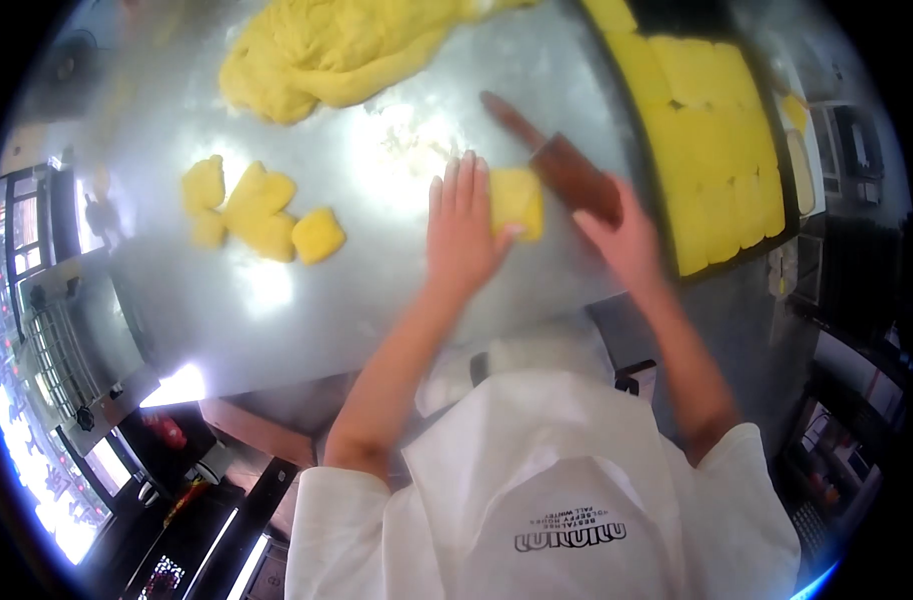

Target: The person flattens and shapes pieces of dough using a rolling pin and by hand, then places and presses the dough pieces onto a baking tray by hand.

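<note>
Glare bleaches patches of the metal table [347, 300]; harsh light burns out the lower-left edge, while the far right sits dim. The fisheye view curves everything toward black corners. The right hand [625, 235] seems slightly blurred.

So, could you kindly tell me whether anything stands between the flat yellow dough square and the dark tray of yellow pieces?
Yes: just right of the dough square, the brown cylindrical rolling pin and the right hand gripping it stand before the tray.

white shirt [547, 480] | print [571, 531]: "FALL WINTER" | upside down | other lines unclear
</note>
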`<state>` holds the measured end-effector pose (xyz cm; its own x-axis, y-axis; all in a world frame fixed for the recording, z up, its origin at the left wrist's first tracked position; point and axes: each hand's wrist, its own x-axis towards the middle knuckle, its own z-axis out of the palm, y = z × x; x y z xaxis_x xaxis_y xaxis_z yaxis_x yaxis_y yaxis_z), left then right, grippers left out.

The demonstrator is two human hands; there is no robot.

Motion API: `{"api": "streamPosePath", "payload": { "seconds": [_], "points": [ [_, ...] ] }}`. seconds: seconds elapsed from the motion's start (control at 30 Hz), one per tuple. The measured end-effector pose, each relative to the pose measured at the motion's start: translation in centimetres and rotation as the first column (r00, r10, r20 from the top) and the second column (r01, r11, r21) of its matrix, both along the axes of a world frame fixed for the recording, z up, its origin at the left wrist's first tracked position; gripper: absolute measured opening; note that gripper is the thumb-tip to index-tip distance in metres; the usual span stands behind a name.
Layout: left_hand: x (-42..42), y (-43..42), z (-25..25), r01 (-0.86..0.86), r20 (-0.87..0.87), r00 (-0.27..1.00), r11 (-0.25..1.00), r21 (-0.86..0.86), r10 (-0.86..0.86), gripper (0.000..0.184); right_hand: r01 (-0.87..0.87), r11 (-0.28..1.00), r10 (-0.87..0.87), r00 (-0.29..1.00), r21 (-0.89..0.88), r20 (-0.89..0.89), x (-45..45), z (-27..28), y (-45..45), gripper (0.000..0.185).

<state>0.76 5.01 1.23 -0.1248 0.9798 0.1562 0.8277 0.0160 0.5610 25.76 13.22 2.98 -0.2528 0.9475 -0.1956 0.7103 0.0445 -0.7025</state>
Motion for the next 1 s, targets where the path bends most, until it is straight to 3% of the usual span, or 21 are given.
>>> {"api": "streamPosePath", "payload": {
  "seconds": [0.07,0.17,0.23,0.3,0.37,0.4,0.5,0.53,0.63,0.67,0.7,0.77,0.83,0.87,0.9,0.97,1.0],
  "points": [
    [-1.3,-0.5,0.0,-0.035,0.175,0.984,0.997,0.075,0.021,0.074,-0.058,0.997,0.059,0.998,-0.041,0.018,-0.1,1.5,1.4,0.077],
    [-5.2,-1.3,3.0,-0.294,0.228,0.947,0.895,0.337,0.226,0.049,-0.359,0.931,0.358,0.933,0.072,0.032,-1.5,5.3,2.2,0.071],
    [-7.9,-1.2,2.0,-0.22,0.027,0.975,0.961,0.167,0.218,0.036,-0.538,0.841,0.531,0.839,0.046,0.118,-3.8,5.9,3.0,0.068],
    [-8.5,-0.3,1.6,-0.185,-0.139,0.972,0.982,0.028,0.187,0.039,-0.637,0.771,0.629,0.757,-0.016,0.177,-6.1,3.8,4.0,0.067],
    [-7.7,2.0,3.1,-0.188,-0.266,0.949,0.981,-0.041,0.171,0.046,-0.567,0.822,0.553,0.816,0.049,0.165,-7.3,2.5,6.3,0.069],
    [-8.1,2.4,3.1,-0.148,-0.251,0.957,0.989,0.014,0.147,0.046,-0.533,0.843,0.518,0.841,0.074,0.156,-7.6,2.0,6.5,0.07],
    [-8.1,-0.1,1.1,-0.098,-0.28,0.956,0.994,-0.038,0.084,0.046,-0.614,0.783,0.566,0.77,0.102,0.294,-6.0,2.1,3.5,0.074],
    [-7.7,-1.2,-0.1,-0.127,-0.217,0.965,0.987,0.099,0.146,0.046,-0.639,0.76,0.587,0.753,0.12,0.297,-5.4,2.1,2.5,0.08],
    [-6.9,-1.9,-0.7,-0.209,-0.184,0.957,0.972,0.103,0.225,0.046,-0.597,0.793,0.568,0.797,0.123,0.208,-5.4,2.3,2.4,0.083],
    [-7.2,-1.3,0.1,-0.165,-0.284,0.944,0.986,0.028,0.166,0.046,-0.593,0.803,0.572,0.792,0.049,0.213,-5.9,2.3,3.9,0.079],
    [-7.2,0.4,2.7,-0.216,-0.25,0.953,0.962,-0.166,0.171,0.048,-0.524,0.847,0.515,0.851,0.086,0.102,-6.4,2.3,5.2,0.075],
    [-8.7,1.8,3.7,-0.14,-0.065,0.989,0.988,-0.069,0.136,0.04,-0.3,0.952,0.305,0.949,-0.066,0.081,-7.2,3.1,7.2,0.066],
    [-7.5,2.4,4.2,-0.3,0.132,0.946,0.954,0.011,0.296,0.036,-0.086,0.988,0.07,0.99,-0.128,-0.124,-5.8,1.7,7.6,0.061],
    [-6.9,2.6,4.0,-0.328,0.222,0.918,0.943,-0.044,0.33,0.04,0.013,0.985,-0.051,0.974,-0.173,-0.219,-5.0,0.6,7.7,0.059],
    [-6.3,2.7,3.7,-0.356,0.305,0.878,0.929,-0.1,0.369,0.051,0.041,0.999,-0.043,0.987,-0.014,-0.154,-4.2,-0.7,7.6,0.057],
    [-5.0,2.7,0.3,-0.27,0.277,0.91,0.948,-0.168,0.308,0.046,0.066,0.951,-0.059,0.998,0.302,-0.03,-2.5,-2.6,6.7,0.056],
    [-4.4,2.9,-0.4,-0.252,0.233,0.928,0.95,-0.184,0.291,0.044,0.133,0.971,-0.125,0.991,0.201,-0.052,-2.0,-2.1,6.6,0.056]
  ]
}}
